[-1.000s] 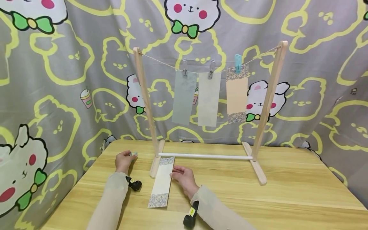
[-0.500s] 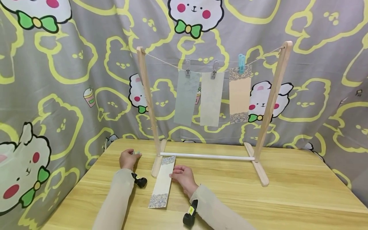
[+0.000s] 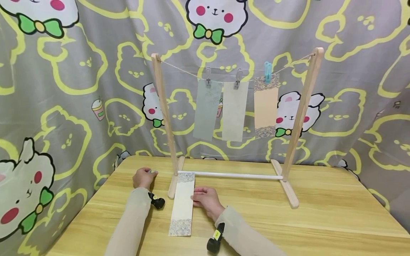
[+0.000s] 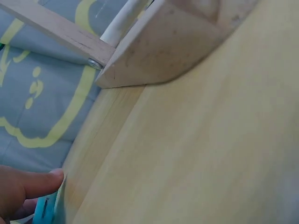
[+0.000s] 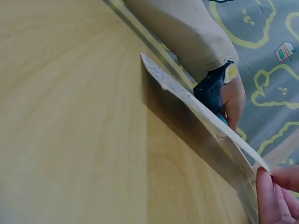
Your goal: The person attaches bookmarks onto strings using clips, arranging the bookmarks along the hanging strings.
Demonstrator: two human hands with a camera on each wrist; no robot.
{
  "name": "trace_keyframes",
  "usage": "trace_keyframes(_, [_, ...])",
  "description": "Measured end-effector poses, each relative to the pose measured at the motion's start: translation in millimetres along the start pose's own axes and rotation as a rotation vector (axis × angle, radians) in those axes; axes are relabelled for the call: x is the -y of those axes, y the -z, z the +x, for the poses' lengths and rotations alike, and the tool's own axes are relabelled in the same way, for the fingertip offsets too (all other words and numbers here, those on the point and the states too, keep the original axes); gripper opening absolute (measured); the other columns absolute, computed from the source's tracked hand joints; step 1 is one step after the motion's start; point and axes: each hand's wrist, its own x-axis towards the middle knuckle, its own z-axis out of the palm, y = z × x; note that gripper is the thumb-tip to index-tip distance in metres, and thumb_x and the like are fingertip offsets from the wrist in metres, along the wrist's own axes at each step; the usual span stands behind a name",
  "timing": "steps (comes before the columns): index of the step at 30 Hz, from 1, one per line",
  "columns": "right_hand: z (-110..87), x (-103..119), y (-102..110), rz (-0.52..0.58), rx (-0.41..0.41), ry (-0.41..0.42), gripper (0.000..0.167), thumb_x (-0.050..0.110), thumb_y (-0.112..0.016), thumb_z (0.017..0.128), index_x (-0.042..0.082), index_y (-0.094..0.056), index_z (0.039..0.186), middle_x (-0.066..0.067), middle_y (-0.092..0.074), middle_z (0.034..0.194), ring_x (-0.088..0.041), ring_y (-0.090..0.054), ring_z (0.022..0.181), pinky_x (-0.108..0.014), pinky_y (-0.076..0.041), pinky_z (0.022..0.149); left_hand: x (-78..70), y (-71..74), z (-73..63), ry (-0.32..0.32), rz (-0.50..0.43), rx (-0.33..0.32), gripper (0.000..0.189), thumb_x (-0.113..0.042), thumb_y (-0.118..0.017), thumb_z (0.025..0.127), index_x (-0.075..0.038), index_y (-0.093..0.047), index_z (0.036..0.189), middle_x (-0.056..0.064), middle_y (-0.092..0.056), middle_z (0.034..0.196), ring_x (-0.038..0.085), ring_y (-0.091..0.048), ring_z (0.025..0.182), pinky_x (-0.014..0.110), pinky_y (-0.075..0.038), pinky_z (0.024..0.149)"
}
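Note:
My right hand [image 3: 209,202] pinches the right edge of a cream paper strip [image 3: 183,202] with patterned bands at both ends. In the right wrist view the strip [image 5: 201,109] is raised off the table along its length, thumb and fingers [image 5: 265,186] at its edge. My left hand [image 3: 143,177], beyond the strip's left side, holds a small light-blue clothespin [image 4: 44,207] between thumb and fingers, low over the table. Most of that clothespin is hidden by the hand in the head view.
A wooden stand [image 3: 289,142] with a white crossbar [image 3: 230,175] stands at the back. On its string [image 3: 180,71] hang a grey-green strip [image 3: 207,110], an off-white strip [image 3: 235,112] and an orange strip [image 3: 266,110], held by clips. A patterned curtain [image 3: 121,89] hangs behind the wooden table [image 3: 320,227].
The lower end of the cream strip has swung slightly right and toward me, still in my right hand. My left hand has moved slightly right with the clothespin.

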Motion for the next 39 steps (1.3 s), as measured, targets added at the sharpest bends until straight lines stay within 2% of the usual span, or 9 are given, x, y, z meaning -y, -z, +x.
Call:
trace_keyframes(4, [-1.1,2,6,0.016,0.036,-0.001,0.031,-0.011,-0.065,0.079,-0.013,-0.058,0.109,-0.011,-0.067,0.088,-0.011,-0.064,0.069,-0.026,-0.056,0.066,2.4,7.0,-1.6,-0.041,-0.046,0.059,0.043,-0.026,-0.064,0.088,0.002,-0.059,0.121,0.023,-0.056,0.122,0.039,-0.053,0.107,0.050,-0.042,0.087])
trace_keyframes(8, [-0.6,9,12,0.014,0.051,-0.001,0.030,-0.009,-0.065,0.080,-0.011,-0.059,0.109,-0.006,-0.067,0.084,-0.010,-0.063,0.070,-0.024,-0.055,0.065,5.2,13.9,-1.4,-0.088,-0.110,0.089,0.041,-0.026,-0.064,0.089,0.005,-0.061,0.117,0.024,-0.058,0.118,0.035,-0.055,0.100,0.045,-0.046,0.081])
trace_keyframes(13, [2.8,20,19,0.017,0.041,0.030,0.027,-0.006,-0.065,0.081,-0.010,-0.061,0.108,-0.001,-0.067,0.081,-0.009,-0.063,0.071,-0.024,-0.055,0.065,3.6,23.8,-0.8,-0.143,-0.093,0.132,0.043,-0.032,-0.064,0.090,0.003,-0.063,0.114,0.020,-0.061,0.111,0.027,-0.056,0.091,0.035,-0.047,0.073])
trace_keyframes(17, [4.3,29,22,0.018,0.034,0.056,0.027,-0.006,-0.066,0.081,-0.010,-0.062,0.107,0.001,-0.068,0.080,-0.009,-0.063,0.072,-0.028,-0.055,0.068,-6.3,34.2,-5.3,-0.179,-0.103,0.195,0.045,-0.034,-0.061,0.092,0.004,-0.060,0.117,0.018,-0.060,0.112,0.024,-0.055,0.093,0.031,-0.047,0.074])
trace_keyframes(21, [4.5,43,24,0.004,0.030,0.069,0.028,-0.005,-0.067,0.081,-0.010,-0.062,0.108,0.000,-0.068,0.081,-0.009,-0.063,0.073,-0.030,-0.056,0.069,-25.8,47.4,-14.4,-0.260,-0.092,0.245,0.048,-0.033,-0.056,0.095,0.006,-0.056,0.123,0.021,-0.058,0.115,0.027,-0.054,0.100,0.032,-0.046,0.079])
trace_keyframes(24, [6.2,58,26,-0.005,0.013,0.087,0.028,-0.004,-0.067,0.081,-0.009,-0.062,0.108,-0.002,-0.067,0.084,-0.010,-0.063,0.075,-0.029,-0.056,0.070,-44.8,58.0,-20.3,-0.309,-0.097,0.258,0.052,-0.036,-0.054,0.096,0.006,-0.052,0.126,0.021,-0.056,0.117,0.028,-0.052,0.103,0.033,-0.045,0.081])
trace_keyframes(33, [16.8,95,28,0.006,-0.045,0.143,0.025,-0.004,-0.069,0.081,-0.007,-0.064,0.105,-0.004,-0.066,0.084,-0.011,-0.062,0.074,-0.027,-0.056,0.067,-99.0,88.3,-35.5,-0.409,-0.240,0.233,0.046,-0.030,-0.053,0.097,0.005,-0.051,0.127,0.007,-0.053,0.105,0.011,-0.048,0.090,0.024,-0.043,0.078])
trace_keyframes(39, [19.8,119,22,-0.032,-0.059,0.187,0.022,-0.002,-0.069,0.082,-0.005,-0.065,0.104,-0.006,-0.066,0.086,-0.011,-0.063,0.075,-0.029,-0.056,0.069,-142.1,106.5,-50.5,-0.499,-0.322,0.205,0.043,-0.027,-0.053,0.097,0.006,-0.051,0.125,0.001,-0.052,0.100,0.007,-0.047,0.087,0.021,-0.043,0.075])
